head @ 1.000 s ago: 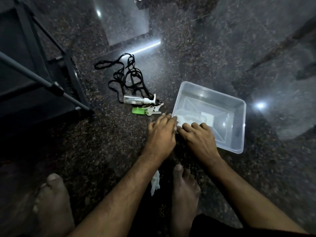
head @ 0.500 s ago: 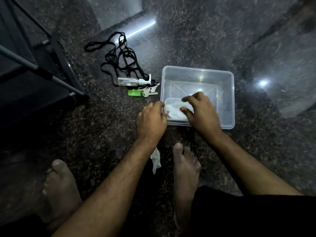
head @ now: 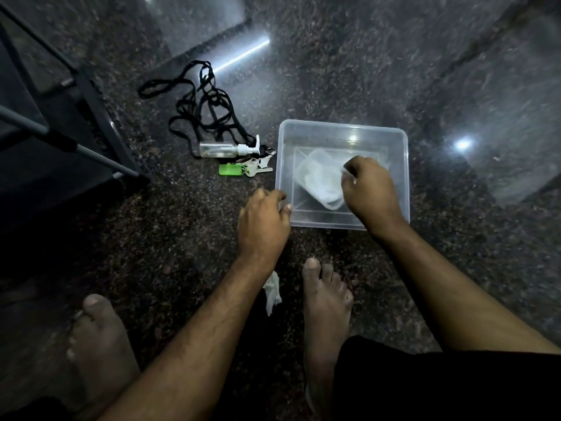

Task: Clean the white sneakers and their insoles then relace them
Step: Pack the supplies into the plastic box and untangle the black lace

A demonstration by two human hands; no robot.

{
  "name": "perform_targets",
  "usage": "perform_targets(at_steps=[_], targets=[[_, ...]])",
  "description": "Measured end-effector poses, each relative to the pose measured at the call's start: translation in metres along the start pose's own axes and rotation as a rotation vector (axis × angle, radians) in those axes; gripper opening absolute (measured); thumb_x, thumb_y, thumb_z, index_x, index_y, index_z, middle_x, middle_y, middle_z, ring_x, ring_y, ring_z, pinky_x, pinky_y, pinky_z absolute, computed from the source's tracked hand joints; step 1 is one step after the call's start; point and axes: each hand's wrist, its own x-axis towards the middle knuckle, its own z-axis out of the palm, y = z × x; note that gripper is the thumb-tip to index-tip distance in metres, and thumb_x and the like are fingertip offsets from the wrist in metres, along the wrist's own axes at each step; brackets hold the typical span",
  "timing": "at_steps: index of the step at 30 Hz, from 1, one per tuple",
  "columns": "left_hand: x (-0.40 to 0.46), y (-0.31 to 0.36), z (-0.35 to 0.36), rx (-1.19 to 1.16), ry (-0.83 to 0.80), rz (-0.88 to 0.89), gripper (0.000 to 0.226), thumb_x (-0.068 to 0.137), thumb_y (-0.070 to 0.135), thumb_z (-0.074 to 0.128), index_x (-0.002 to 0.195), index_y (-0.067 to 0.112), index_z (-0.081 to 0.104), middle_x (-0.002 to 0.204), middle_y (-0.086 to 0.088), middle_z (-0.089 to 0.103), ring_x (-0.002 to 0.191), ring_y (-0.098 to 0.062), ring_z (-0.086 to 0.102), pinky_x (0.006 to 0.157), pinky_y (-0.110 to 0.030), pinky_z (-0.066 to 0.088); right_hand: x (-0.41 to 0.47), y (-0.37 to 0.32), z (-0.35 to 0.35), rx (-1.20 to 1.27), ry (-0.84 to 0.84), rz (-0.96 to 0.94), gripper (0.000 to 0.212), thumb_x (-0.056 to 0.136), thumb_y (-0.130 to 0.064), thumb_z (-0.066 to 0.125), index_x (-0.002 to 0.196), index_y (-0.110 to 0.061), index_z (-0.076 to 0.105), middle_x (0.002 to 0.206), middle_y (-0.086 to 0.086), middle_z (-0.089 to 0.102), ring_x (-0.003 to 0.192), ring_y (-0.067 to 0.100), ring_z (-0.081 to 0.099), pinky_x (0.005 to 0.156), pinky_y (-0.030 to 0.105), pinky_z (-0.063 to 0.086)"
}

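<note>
Right hand point(head: 368, 189) inside the clear tub point(head: 343, 129), fingers curled around the white insole point(head: 320, 180) lying in the tub. Left hand point(head: 262, 226) at the tub's near-left corner, fingers bent against the rim; can't tell if it actually grips. Black laces point(head: 206, 113) piled far left on the dark floor point(head: 394, 71). Spray bottle point(head: 226, 149) and keys point(head: 255, 168) just left of tub. White scrap point(head: 272, 291) near, between forearm and bare foot point(head: 326, 305).
</note>
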Motion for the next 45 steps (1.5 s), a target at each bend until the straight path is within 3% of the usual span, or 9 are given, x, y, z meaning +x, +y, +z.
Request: perform_targets(at_steps=[5,17,21,24,31,34,37,41,45], targets=[[-0.006,0.001,0.002,0.006,-0.002,-0.032,0.013,0.094,0.021,0.063,0.101,0.022,0.074,0.098,-0.003,0.069,0.093,-0.023,0.064,0.084,-0.039,0.053,0.001,0.002,-0.002,0.291,-0.018,0.197,0.015,0.082,-0.022,0.051,0.096,-0.019,0.050,0.086,0.000,0.063,0.069,0.023,0.069,0.063,0.046,0.059],[0.001,-0.014,-0.011,-0.105,-0.029,-0.070,0.010,0.093,0.026,0.064,0.096,0.025,0.074,0.088,0.002,0.074,0.079,-0.018,0.068,0.073,-0.034,0.056,0.000,0.017,-0.008,0.056,-0.001,0.193,0.031,0.092,-0.017,0.057,0.119,-0.003,0.050,0.112,0.019,0.062,0.097,0.035,0.061,0.075,0.035,0.046],[0.003,-0.020,-0.021,-0.160,0.147,-0.017,0.009,0.095,0.019,0.058,0.095,0.018,0.067,0.087,-0.003,0.070,0.078,-0.021,0.063,0.069,-0.033,0.049,-0.011,0.004,-0.014,-0.187,0.114,0.018,0.045,0.097,-0.038,0.056,0.129,-0.008,0.045,0.127,0.016,0.048,0.096,0.040,0.059,0.071,0.042,0.047],[0.010,-0.032,-0.032,-0.287,0.195,-0.116,0.006,0.094,0.014,0.060,0.095,0.016,0.066,0.089,-0.002,0.071,0.082,-0.020,0.065,0.075,-0.031,0.050,-0.022,-0.022,-0.016,-0.107,0.132,-0.221,0.030,0.099,-0.033,0.052,0.120,-0.012,0.052,0.121,0.011,0.050,0.087,0.032,0.059,0.064,0.035,0.044],[-0.003,-0.070,-0.038,-0.258,0.160,-0.199,0.010,0.093,0.021,0.061,0.089,0.017,0.069,0.086,-0.001,0.073,0.083,-0.021,0.066,0.074,-0.029,0.046,-0.089,-0.085,0.023,-0.266,-0.521,-0.985,0.030,0.098,-0.048,0.045,0.103,-0.021,0.059,0.101,-0.002,0.059,0.080,0.023,0.065,0.048,0.031,0.037],[-0.021,-0.072,-0.025,-0.278,0.171,-0.207,0.010,0.094,0.020,0.060,0.089,0.016,0.068,0.086,-0.002,0.073,0.083,-0.023,0.067,0.074,-0.032,0.047,-0.108,-0.079,0.047,-0.458,-0.679,-0.932,0.050,0.089,-0.065,0.050,0.113,-0.021,0.048,0.115,0.002,0.047,0.089,0.025,0.064,0.049,0.035,0.038],[-0.031,-0.075,-0.013,-0.289,0.122,-0.212,0.010,0.093,0.021,0.061,0.090,0.017,0.069,0.085,-0.003,0.073,0.083,-0.023,0.067,0.075,-0.033,0.049,-0.113,-0.070,0.067,-0.515,-0.707,-0.887,0.043,0.090,-0.045,0.061,0.116,-0.015,0.044,0.118,0.008,0.040,0.083,0.029,0.065,0.049,0.038,0.039],[-0.033,-0.082,-0.007,-0.291,0.090,-0.219,0.011,0.093,0.022,0.061,0.091,0.015,0.070,0.084,-0.002,0.073,0.082,-0.022,0.068,0.075,-0.034,0.051,-0.108,-0.071,0.078,-0.208,-0.722,-0.724,0.027,0.091,-0.020,0.062,0.112,-0.008,0.050,0.111,0.013,0.043,0.079,0.035,0.062,0.064,0.043,0.047],[-0.029,-0.088,-0.007,-0.401,0.095,-0.226,0.024,0.098,0.028,0.056,0.085,0.010,0.067,0.078,-0.002,0.071,0.076,-0.022,0.066,0.074,-0.039,0.052,-0.099,-0.082,0.070,0.087,-0.560,-0.645,0.031,0.088,-0.018,0.068,0.115,-0.006,0.058,0.102,0.010,0.048,0.079,0.019,0.051,0.070,0.034,0.042]])
